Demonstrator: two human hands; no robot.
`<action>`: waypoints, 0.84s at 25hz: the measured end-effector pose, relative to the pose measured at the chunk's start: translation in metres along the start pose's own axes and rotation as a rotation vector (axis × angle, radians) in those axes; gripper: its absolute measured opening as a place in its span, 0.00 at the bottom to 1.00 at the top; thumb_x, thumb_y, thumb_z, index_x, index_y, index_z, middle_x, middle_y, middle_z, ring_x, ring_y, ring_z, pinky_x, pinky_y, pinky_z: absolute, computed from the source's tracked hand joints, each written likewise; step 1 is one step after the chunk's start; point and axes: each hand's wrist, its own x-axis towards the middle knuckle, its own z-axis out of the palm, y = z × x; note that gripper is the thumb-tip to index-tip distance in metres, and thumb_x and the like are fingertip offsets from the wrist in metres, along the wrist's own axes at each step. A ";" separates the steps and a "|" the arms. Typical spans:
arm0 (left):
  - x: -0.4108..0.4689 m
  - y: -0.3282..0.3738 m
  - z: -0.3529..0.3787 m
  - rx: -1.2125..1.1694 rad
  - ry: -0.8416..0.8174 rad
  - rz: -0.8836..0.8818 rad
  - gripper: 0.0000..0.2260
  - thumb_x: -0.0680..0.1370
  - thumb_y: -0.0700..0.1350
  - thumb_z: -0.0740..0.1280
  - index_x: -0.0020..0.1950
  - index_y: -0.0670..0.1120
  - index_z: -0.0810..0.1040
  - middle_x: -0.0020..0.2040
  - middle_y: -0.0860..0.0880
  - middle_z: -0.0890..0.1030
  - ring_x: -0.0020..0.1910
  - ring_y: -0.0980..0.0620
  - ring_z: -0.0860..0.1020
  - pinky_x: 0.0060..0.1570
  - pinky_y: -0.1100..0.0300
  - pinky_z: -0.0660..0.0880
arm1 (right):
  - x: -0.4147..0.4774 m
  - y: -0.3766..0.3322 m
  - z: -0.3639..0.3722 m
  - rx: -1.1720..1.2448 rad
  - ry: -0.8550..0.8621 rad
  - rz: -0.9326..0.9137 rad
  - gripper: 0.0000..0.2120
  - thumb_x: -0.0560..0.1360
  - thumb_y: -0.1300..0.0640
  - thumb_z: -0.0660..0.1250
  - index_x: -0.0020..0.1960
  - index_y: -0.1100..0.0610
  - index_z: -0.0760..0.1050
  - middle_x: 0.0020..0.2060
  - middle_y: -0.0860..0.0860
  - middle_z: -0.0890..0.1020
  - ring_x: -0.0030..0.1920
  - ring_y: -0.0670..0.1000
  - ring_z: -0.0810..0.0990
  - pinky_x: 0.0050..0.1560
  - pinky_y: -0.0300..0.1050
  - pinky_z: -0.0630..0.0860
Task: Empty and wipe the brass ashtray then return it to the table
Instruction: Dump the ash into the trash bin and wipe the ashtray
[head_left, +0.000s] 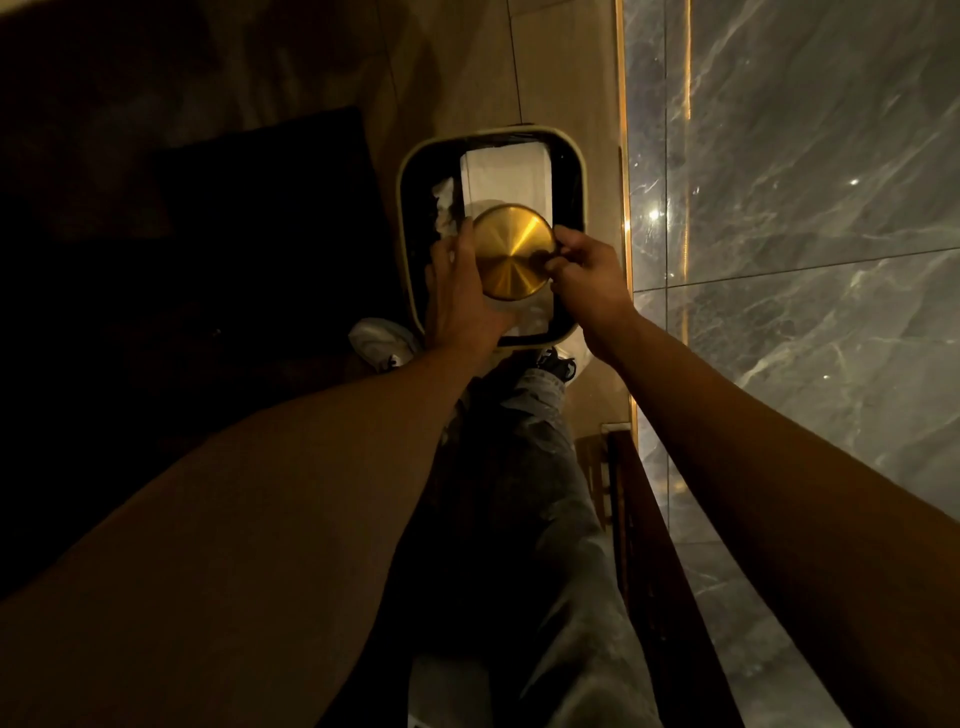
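Observation:
The round brass ashtray (511, 252) is turned upside down, its shiny flat underside facing me, held over the open waste bin (408, 171). My left hand (460, 291) grips its left rim. My right hand (584, 278) pinches its right edge with the fingertips. The bin has a pale rim and a dark liner, and white paper and crumpled tissue (501, 174) lie inside it. The ashtray's inside is hidden.
The bin stands on a wooden floor strip (467, 67) beside a glossy grey marble wall (805, 208) on the right. A dark piece of furniture (260, 218) sits to the left. My legs and shoes (382, 340) are below the bin. A dark wooden edge (660, 561) runs along the wall.

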 end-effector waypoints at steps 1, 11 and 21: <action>0.000 -0.001 -0.001 0.052 0.006 0.024 0.51 0.65 0.47 0.79 0.79 0.49 0.51 0.73 0.41 0.62 0.71 0.40 0.65 0.65 0.46 0.71 | 0.001 -0.001 0.001 0.009 0.003 0.017 0.14 0.77 0.66 0.60 0.60 0.59 0.77 0.48 0.53 0.80 0.51 0.50 0.78 0.51 0.42 0.74; 0.008 0.005 -0.006 0.163 0.053 0.144 0.49 0.61 0.49 0.81 0.76 0.46 0.59 0.71 0.40 0.64 0.69 0.40 0.68 0.61 0.47 0.73 | -0.001 -0.012 -0.008 -0.065 -0.006 -0.007 0.14 0.78 0.65 0.61 0.62 0.58 0.76 0.49 0.52 0.80 0.49 0.47 0.77 0.48 0.37 0.73; 0.015 0.011 -0.018 0.097 -0.027 0.255 0.49 0.62 0.49 0.81 0.77 0.42 0.59 0.74 0.39 0.62 0.72 0.40 0.65 0.65 0.49 0.69 | 0.001 -0.008 -0.014 -0.353 -0.026 -0.218 0.11 0.79 0.56 0.62 0.58 0.57 0.77 0.49 0.60 0.81 0.51 0.56 0.80 0.53 0.49 0.75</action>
